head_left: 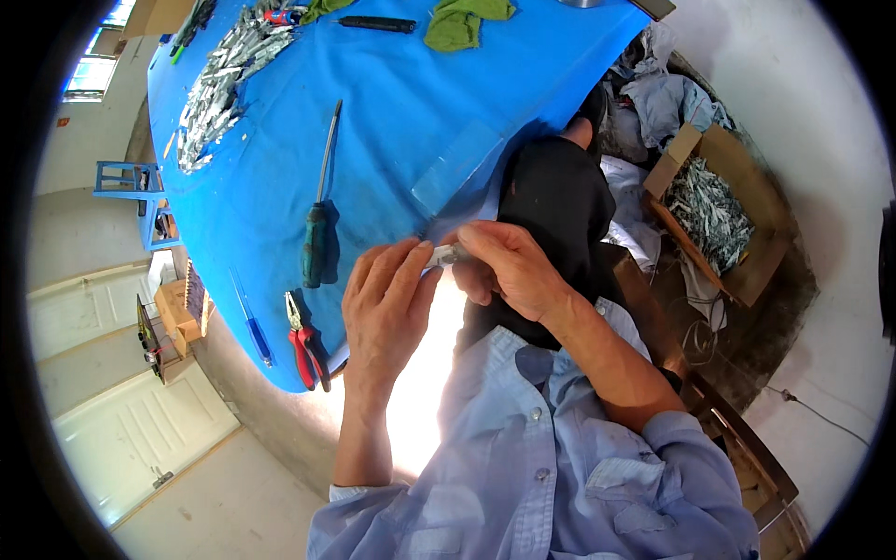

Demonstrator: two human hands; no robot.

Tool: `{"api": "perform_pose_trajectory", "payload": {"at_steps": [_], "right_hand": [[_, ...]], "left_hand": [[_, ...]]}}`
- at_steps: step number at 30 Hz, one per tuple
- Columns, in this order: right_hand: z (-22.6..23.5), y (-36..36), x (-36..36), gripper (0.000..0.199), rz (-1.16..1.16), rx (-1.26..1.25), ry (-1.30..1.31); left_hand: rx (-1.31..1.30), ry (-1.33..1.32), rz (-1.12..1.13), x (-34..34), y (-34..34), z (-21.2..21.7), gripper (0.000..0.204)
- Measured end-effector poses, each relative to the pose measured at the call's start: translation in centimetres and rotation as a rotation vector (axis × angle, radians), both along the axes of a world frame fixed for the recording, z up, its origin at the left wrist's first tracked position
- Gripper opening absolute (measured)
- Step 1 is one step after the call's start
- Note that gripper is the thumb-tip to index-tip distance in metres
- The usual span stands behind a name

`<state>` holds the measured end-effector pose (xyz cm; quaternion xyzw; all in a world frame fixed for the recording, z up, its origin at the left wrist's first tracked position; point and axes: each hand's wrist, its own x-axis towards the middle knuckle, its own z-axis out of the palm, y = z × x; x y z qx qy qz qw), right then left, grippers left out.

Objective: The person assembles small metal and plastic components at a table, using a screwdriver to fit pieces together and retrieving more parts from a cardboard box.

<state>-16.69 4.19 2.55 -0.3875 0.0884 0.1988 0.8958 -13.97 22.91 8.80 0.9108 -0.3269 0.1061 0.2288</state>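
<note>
Between my two hands is a small pale, silvery piece (pixel 446 255), pinched at both ends above the near edge of the blue-covered table (pixel 392 121). The fingertips of my left hand (pixel 385 299) close on its left end. My right hand (pixel 518 271) grips the other end between thumb and fingers, which partly hide it. To the left of my hands lie a screwdriver with a teal handle (pixel 315 245), red-handled pliers (pixel 301 345) and a thin blue screwdriver (pixel 258 341).
A long heap of silvery strips (pixel 219 93) covers the table's far left. Green cloth (pixel 459 26) and a black tool (pixel 376 23) lie at the far side, a clear plastic sheet (pixel 457 173) nearer. At right, a cardboard box (pixel 686 149) of similar strips stands beside crumpled bags (pixel 667 103).
</note>
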Motion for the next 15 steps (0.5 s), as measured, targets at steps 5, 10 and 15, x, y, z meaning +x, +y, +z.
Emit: {"api": "perform_pose_trajectory", "payload": {"at_steps": [5,10,15], "right_hand": [[0.4,-0.2,-0.1,0.037,-0.011,-0.130,-0.055],[0.2,-0.2,-0.5,0.033,0.000,-0.259,-0.204],[-0.3,-0.5,-0.9,0.030,0.045,-0.251,-0.339]], "left_hand": [[-0.013,0.076,-0.008,-0.2,-0.2,0.5,0.025],[0.015,0.124,0.032,-0.7,-0.5,1.2,0.020],[0.108,0.133,0.045,-0.8,-0.3,1.5,0.021]]}}
